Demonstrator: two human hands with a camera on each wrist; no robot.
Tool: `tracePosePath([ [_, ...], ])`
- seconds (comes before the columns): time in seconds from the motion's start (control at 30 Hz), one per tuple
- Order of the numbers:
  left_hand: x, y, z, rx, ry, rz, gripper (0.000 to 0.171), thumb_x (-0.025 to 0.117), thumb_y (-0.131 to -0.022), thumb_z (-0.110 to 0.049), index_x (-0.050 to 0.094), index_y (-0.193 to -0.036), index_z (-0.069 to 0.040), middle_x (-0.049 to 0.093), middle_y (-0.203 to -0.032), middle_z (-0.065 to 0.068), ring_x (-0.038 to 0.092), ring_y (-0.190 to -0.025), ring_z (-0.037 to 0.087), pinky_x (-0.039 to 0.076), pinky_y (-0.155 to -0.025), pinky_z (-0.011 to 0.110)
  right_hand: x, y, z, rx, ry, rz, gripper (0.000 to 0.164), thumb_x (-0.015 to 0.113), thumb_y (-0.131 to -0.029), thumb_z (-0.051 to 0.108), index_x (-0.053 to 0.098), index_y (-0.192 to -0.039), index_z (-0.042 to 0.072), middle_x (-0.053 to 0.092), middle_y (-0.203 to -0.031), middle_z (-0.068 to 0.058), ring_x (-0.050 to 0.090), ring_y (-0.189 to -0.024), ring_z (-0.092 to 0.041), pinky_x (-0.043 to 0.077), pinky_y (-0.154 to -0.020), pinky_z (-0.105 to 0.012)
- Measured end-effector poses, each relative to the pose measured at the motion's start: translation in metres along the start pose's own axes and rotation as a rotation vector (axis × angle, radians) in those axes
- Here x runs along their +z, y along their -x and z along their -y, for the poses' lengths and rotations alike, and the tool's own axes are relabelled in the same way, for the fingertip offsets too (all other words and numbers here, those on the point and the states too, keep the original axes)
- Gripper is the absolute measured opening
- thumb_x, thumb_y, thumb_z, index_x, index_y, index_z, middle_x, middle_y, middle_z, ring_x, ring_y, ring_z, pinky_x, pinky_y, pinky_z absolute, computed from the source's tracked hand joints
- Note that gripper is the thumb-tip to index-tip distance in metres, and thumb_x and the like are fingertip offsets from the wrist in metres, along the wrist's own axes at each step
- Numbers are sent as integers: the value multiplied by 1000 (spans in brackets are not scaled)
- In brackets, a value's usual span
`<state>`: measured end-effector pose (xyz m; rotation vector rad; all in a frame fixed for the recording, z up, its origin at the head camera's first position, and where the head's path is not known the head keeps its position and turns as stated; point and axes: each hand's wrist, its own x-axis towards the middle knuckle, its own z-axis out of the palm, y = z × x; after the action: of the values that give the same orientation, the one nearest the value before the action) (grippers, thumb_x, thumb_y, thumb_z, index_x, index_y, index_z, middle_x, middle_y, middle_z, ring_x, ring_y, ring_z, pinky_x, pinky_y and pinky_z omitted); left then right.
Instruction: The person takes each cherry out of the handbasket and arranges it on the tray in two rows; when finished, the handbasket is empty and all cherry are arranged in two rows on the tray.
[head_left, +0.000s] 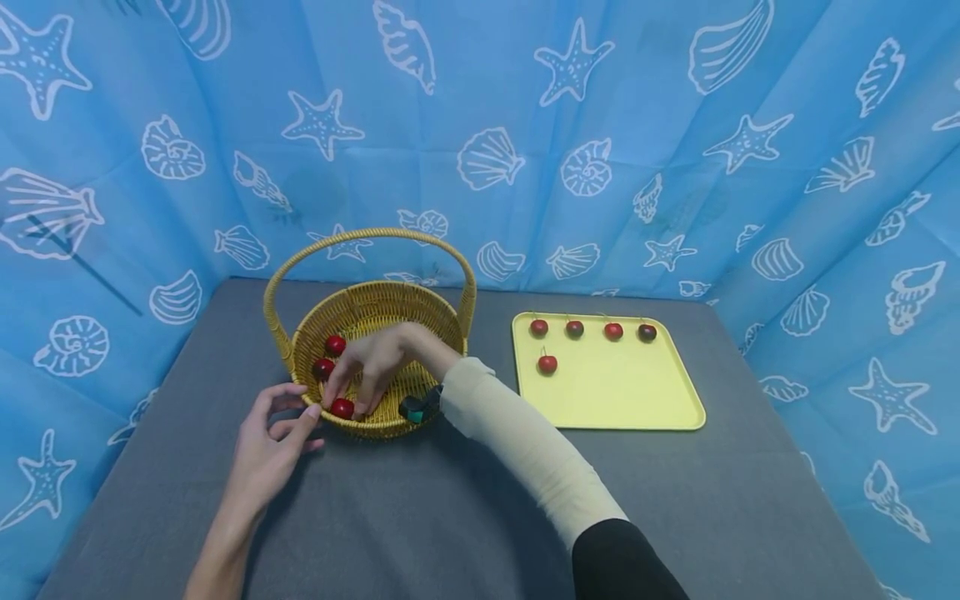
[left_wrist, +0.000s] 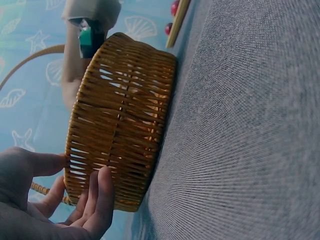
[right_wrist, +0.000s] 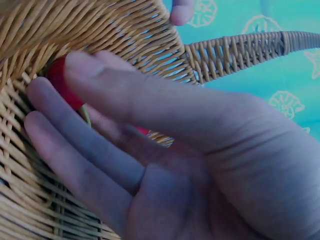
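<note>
A wicker basket with a tall arched handle stands on the left part of the table. Inside it my right hand reaches down and holds a red cherry near the front left wall. The right wrist view shows the thumb and fingers about this cherry, with its green stem hanging beside them. Two more cherries, one red and one darker, lie by the basket's left wall. My left hand grips the front left rim, its fingers against the woven outer side.
To the right of the basket lies a yellow tray. Along its back edge is a row of several cherries, with one red cherry in front. A grey cloth covers the table, and a blue shell-patterned curtain hangs behind.
</note>
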<state>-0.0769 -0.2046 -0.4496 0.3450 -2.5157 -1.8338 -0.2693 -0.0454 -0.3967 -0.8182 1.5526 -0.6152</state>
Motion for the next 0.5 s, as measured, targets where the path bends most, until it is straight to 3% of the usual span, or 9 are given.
tracePosePath([
  [0.33,-2,0,0,-7,18,11,54,63,-111,-32,42,-155,-9,49,-147,17,74,-102,11,72,-83,27,-2,1,-4,-42,-84,-26,40,71,-99,-9,69,-138,1,68,-129,-13,77,-97,-22,69,-102,-42],
  [0.5,-2,0,1,1,17,7,53,64,-111,-31,42,-154,-9,49,-146,16,74,-101,10,72,-83,28,-5,7,-1,-99,-49,-70,36,71,-100,-6,69,-135,0,70,-123,-13,78,-91,-20,72,-93,-39],
])
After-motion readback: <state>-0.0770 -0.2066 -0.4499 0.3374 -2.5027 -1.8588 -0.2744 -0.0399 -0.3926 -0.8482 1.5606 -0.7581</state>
